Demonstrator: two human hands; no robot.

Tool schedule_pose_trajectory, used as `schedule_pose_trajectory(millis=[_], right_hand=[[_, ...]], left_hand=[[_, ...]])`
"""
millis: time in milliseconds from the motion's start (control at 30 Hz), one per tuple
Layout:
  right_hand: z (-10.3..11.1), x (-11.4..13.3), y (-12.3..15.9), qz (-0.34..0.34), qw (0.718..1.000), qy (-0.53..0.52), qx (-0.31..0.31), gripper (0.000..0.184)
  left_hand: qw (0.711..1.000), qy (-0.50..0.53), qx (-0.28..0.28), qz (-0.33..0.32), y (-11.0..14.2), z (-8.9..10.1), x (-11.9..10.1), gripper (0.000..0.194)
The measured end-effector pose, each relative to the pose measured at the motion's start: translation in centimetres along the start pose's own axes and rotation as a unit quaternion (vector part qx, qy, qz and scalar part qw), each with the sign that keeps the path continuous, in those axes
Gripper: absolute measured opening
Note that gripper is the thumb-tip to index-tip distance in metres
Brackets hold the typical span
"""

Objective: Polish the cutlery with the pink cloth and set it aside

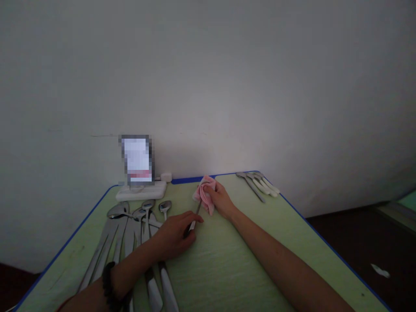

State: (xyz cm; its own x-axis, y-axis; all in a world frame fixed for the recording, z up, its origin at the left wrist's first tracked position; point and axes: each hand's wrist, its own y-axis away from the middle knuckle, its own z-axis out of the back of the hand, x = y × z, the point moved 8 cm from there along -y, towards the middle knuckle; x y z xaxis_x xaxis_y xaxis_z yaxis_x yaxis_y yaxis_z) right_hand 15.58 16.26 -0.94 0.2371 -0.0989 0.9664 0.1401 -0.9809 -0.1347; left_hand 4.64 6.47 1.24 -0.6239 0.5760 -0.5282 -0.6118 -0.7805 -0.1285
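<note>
My left hand (178, 232) is closed on the handle of a slim metal piece of cutlery (198, 209), above the middle of the table. Its far end disappears into a pink cloth (206, 200), so I cannot tell which kind it is. The cloth is bunched in my right hand (221, 200), whose fingers and thumb press it around that end. Beside and under my left forearm lie several pieces of metal cutlery, among them a large spoon (118, 209) and a small spoon (165, 206).
The green table (247, 268) has a blue edge and stands against a grey wall. A screen (138, 158), blurred out, rises behind a white power strip (141, 190) at the back left. Several spoons (256, 184) lie at the back right corner. A white scrap (380, 271) is on the dark floor.
</note>
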Motion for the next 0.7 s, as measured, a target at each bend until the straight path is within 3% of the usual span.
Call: schedule_pose_trajectory(millis=[200,467,700], right_hand=[[-0.7,0.0,0.2,-0.022,0.999,-0.012,0.035,0.030],[-0.5,0.7,0.5,-0.002,1.000,0.024,0.013,0.032],[-1.4,0.9,0.9,-0.020,0.998,0.010,0.051,0.032]], left_hand=[[1.000,-0.004,0.003,-0.008,-0.1,0.0,-0.2,0.037],[1.000,-0.001,0.008,-0.006,0.0,-0.1,-0.2,0.034],[1.000,0.001,0.008,-0.004,0.0,0.0,-0.4,0.034]])
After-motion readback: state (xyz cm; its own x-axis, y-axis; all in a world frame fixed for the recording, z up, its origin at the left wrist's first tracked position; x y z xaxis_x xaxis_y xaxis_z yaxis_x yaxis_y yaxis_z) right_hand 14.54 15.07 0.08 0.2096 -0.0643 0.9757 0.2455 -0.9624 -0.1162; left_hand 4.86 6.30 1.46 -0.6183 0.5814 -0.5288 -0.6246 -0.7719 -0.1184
